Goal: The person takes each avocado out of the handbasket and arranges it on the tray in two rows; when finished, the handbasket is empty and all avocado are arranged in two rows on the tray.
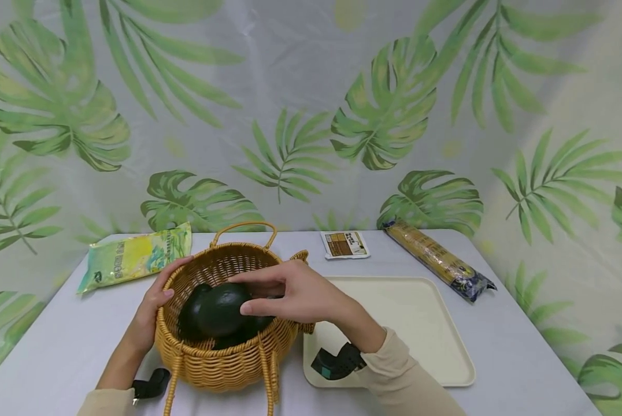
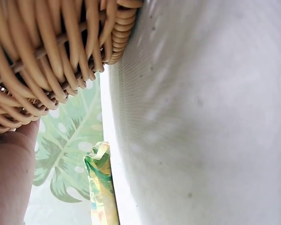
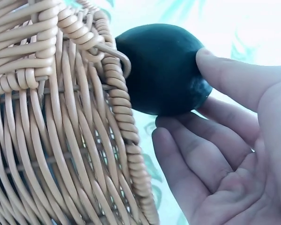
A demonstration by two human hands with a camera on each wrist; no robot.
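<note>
- The right hand (image 1: 295, 292) pinches a round dark green thing (image 1: 220, 312) between thumb and fingers, on its right side.
- The thing is up at the mouth of the basket (image 1: 219, 368).
- The left hand (image 1: 150, 306) grips the basket's left rim.
- More dark green things (image 1: 188, 320) sit beside it; the basket's wall goes around them.
- A tray (image 1: 394, 323) is just right, a yellow-green bag (image 1: 134, 260) far left.
- The thing looks nearly round; I cannot tell its long way or where it points.
</note>
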